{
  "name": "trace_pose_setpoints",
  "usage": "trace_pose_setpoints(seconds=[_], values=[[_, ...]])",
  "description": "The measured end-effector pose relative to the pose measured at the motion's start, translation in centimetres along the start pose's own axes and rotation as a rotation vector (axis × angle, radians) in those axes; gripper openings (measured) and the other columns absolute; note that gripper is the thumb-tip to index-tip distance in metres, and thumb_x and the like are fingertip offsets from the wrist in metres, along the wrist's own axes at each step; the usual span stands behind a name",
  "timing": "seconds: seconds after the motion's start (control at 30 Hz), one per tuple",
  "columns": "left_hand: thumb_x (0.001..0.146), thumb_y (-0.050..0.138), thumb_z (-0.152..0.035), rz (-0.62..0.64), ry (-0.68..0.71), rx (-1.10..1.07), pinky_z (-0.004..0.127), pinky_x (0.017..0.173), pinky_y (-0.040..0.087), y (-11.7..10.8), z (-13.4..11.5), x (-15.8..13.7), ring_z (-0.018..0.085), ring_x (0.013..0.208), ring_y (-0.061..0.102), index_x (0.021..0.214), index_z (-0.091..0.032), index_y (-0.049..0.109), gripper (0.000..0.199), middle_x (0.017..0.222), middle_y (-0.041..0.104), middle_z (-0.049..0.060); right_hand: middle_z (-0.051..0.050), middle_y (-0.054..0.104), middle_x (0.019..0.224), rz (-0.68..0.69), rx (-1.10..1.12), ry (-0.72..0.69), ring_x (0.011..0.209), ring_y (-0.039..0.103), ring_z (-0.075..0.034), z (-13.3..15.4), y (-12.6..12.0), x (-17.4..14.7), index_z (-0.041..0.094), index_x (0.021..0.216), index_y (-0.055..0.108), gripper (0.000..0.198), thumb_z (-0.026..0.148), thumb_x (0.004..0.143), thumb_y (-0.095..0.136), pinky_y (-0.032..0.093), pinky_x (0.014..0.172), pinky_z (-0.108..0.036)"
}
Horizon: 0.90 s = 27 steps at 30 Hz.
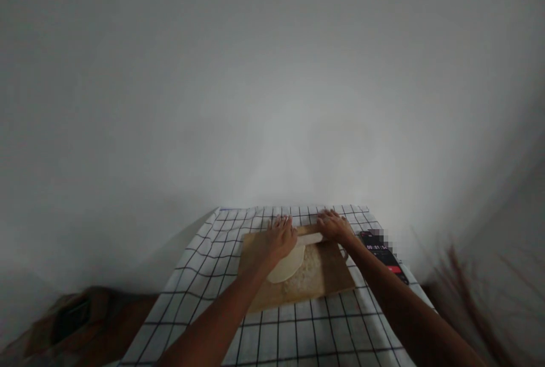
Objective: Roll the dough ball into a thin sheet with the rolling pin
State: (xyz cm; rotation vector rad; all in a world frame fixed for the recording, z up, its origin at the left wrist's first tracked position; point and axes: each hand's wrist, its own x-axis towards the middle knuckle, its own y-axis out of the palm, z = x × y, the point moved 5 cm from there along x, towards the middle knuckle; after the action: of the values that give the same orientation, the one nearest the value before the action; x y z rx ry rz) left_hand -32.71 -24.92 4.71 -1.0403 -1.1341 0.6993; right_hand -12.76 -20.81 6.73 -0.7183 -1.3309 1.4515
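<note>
A pale rolling pin [310, 239] lies across the far part of a wooden board [332, 276]. My left hand [282, 236] is closed over its left part, fingers pointing away from me. Over the right end curves my right hand [334, 226], also holding the pin. Beneath and in front of the pin is a flat, rounded sheet of dough [285, 268], partly covered by my left hand and wrist. White flour [304, 285] is smeared on the board beside the dough.
The board stands on a white checked tablecloth [293, 333]. A phone [385, 256] with a running timer lies to the right. Behind the table rises a plain wall [272, 100]. Blurred reddish stems [464, 282] stand at the right, and a brown object [72, 321] sits low at the left.
</note>
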Motion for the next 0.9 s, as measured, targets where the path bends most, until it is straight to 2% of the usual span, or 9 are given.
trace_pose_setpoints(seconds=[0.17, 0.27, 0.43, 0.53, 0.63, 0.7, 0.77, 0.9], values=[[0.1, 0.038, -0.027, -0.133, 0.063, -0.051, 0.056, 0.117, 0.029, -1.5, -1.8, -1.8, 0.032, 0.141, 0.04, 0.139, -0.011, 0.051, 0.044, 0.145, 0.052, 0.017, -0.013, 0.05, 0.147, -0.026, -0.051, 0.092, 0.14, 0.039, -0.03, 0.3, -0.5, -4.2, 0.022, 0.134, 0.056, 0.042, 0.035, 0.103, 0.031, 0.038, 0.107, -0.051], [0.099, 0.038, -0.023, -0.202, 0.134, -0.099, 0.053, 0.118, 0.03, -2.5, -3.0, -3.3, 0.03, 0.143, 0.036, 0.141, -0.009, 0.048, 0.045, 0.146, 0.05, 0.018, -0.012, 0.047, 0.15, -0.066, -0.067, 0.11, 0.142, 0.036, -0.03, 1.2, -1.0, -7.7, 0.023, 0.138, 0.053, 0.044, 0.038, 0.104, 0.029, 0.035, 0.11, -0.052], [0.1, 0.034, -0.021, -0.212, 0.207, -0.158, 0.051, 0.12, 0.031, -4.7, -4.2, -6.8, 0.027, 0.147, 0.028, 0.148, -0.012, 0.039, 0.049, 0.154, 0.041, 0.014, 0.0, 0.049, 0.149, -0.123, -0.054, 0.049, 0.142, 0.037, -0.023, 3.3, -1.5, -13.2, 0.035, 0.134, 0.056, 0.039, 0.039, 0.105, 0.03, 0.037, 0.111, -0.044], [0.101, 0.034, -0.025, -0.19, 0.204, -0.155, 0.053, 0.119, 0.031, -5.5, -4.4, -8.9, 0.028, 0.147, 0.029, 0.153, -0.013, 0.03, 0.054, 0.157, 0.036, 0.014, 0.002, 0.049, 0.15, -0.195, -0.028, 0.007, 0.142, 0.036, -0.022, 4.0, -1.3, -15.1, 0.037, 0.137, 0.053, 0.04, 0.044, 0.105, 0.03, 0.037, 0.111, -0.043], [0.101, 0.035, -0.026, -0.198, 0.176, -0.146, 0.055, 0.116, 0.035, -5.3, -4.4, -10.0, 0.029, 0.145, 0.033, 0.155, -0.015, 0.024, 0.056, 0.157, 0.035, 0.015, -0.001, 0.045, 0.153, -0.21, -0.029, -0.009, 0.144, 0.033, -0.023, 3.8, -1.0, -14.9, 0.034, 0.143, 0.047, 0.045, 0.048, 0.103, 0.033, 0.035, 0.112, -0.044], [0.1, 0.034, -0.024, -0.217, 0.17, -0.133, 0.055, 0.114, 0.036, -4.7, -4.4, -9.6, 0.029, 0.144, 0.035, 0.153, -0.016, 0.029, 0.054, 0.155, 0.039, 0.015, -0.003, 0.042, 0.155, -0.192, -0.032, -0.028, 0.145, 0.03, -0.025, 3.3, -1.0, -13.7, 0.032, 0.144, 0.047, 0.047, 0.05, 0.102, 0.033, 0.033, 0.113, -0.045], [0.099, 0.033, -0.023, -0.214, 0.157, -0.106, 0.055, 0.114, 0.037, -3.9, -4.1, -8.3, 0.029, 0.142, 0.038, 0.149, -0.015, 0.037, 0.051, 0.152, 0.044, 0.016, -0.005, 0.042, 0.155, -0.159, -0.034, -0.035, 0.146, 0.029, -0.026, 2.7, -1.4, -11.7, 0.029, 0.139, 0.053, 0.047, 0.051, 0.102, 0.033, 0.031, 0.114, -0.047], [0.097, 0.039, -0.025, -0.15, 0.032, -0.031, 0.057, 0.112, 0.036, -2.1, -2.1, -4.0, 0.032, 0.135, 0.048, 0.137, -0.011, 0.052, 0.044, 0.141, 0.055, 0.02, -0.007, 0.049, 0.15, -0.09, -0.048, -0.017, 0.145, 0.031, -0.026, 2.1, -2.0, -6.1, 0.026, 0.125, 0.063, 0.042, 0.048, 0.102, 0.036, 0.027, 0.115, -0.048]])
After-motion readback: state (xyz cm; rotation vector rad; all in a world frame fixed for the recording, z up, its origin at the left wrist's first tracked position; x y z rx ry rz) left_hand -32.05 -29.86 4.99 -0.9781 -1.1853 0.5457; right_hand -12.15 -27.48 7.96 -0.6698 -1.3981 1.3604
